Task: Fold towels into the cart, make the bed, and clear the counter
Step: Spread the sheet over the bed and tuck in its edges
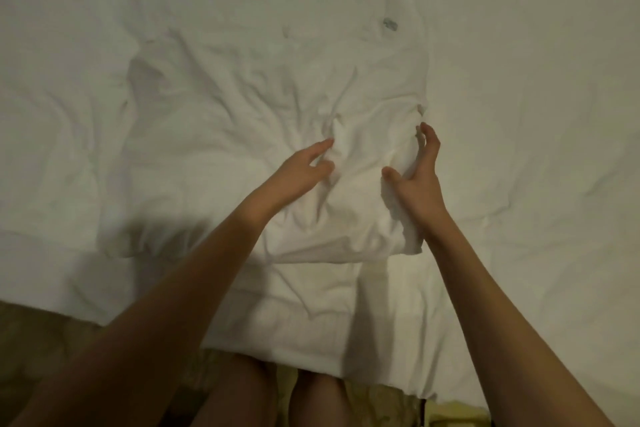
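A crumpled white towel (263, 135) lies spread on the white bed (536, 114) in front of me, with a small dark mark (390, 24) near its far edge. My left hand (303, 168) rests on the towel's middle with fingers stretched forward. My right hand (417, 173) stands on edge at the towel's right border, fingers spread and lightly curved against the cloth, thumb pressing onto it. Neither hand grips a fold that I can see.
The bed sheet hangs over the near edge (311, 357). Below it I see my bare knees (277, 399) and a dim patterned floor (41, 340) at lower left.
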